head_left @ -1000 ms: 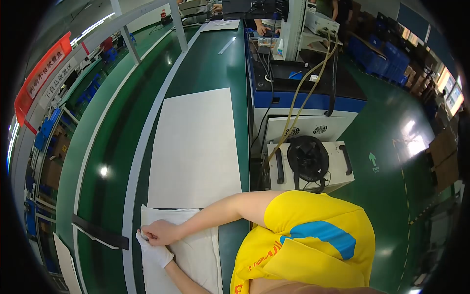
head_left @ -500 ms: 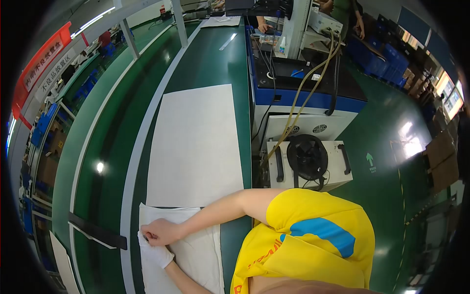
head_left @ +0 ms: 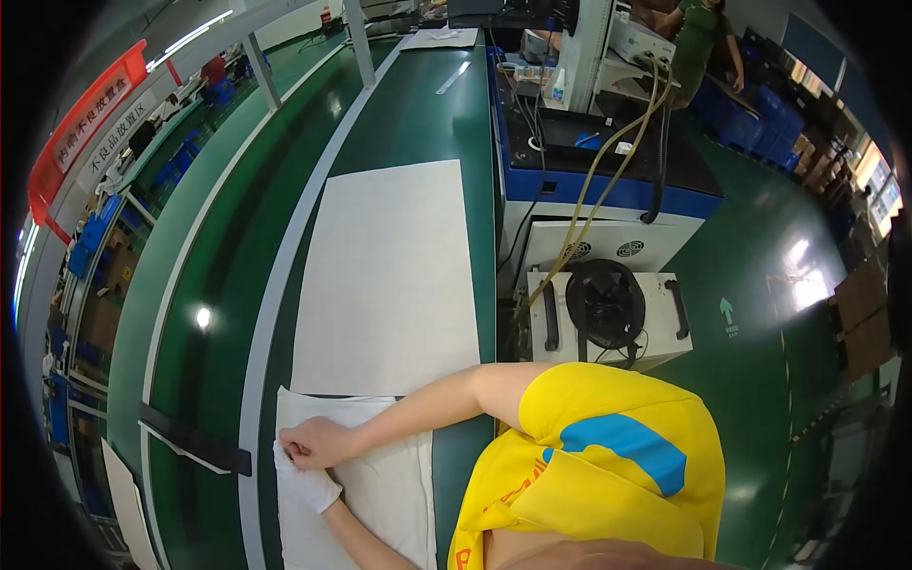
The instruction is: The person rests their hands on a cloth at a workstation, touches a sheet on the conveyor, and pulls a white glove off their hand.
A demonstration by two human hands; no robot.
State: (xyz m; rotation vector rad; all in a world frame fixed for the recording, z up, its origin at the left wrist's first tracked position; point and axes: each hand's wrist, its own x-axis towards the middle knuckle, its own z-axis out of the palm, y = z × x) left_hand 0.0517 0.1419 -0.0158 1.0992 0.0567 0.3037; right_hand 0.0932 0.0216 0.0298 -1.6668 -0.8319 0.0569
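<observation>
My right hand [head_left: 323,443] is bare, its fingers closed in a pinch at the finger end of the white glove [head_left: 315,488] on my left hand. The palm and wrist of my left hand [head_left: 309,483] show in the glove, but its fingers are mostly hidden behind the right hand. Both hands are over a white cloth-like sheet [head_left: 389,494] with creases, lying on the green work surface. Just beyond it is a large, flat white sheet [head_left: 389,275].
A pale rail [head_left: 275,304] runs along the left of the green bench [head_left: 418,123]. A black strip [head_left: 195,445] lies past the rail. On the right stand a white cabinet [head_left: 655,323] with a black round fan-like part and yellow hoses [head_left: 608,142]. A person in green [head_left: 698,43] stands farther back.
The view has shifted slightly, so the scene sits a little farther right. Both hands stay together in nearly the same pose. The person in green shows more fully.
</observation>
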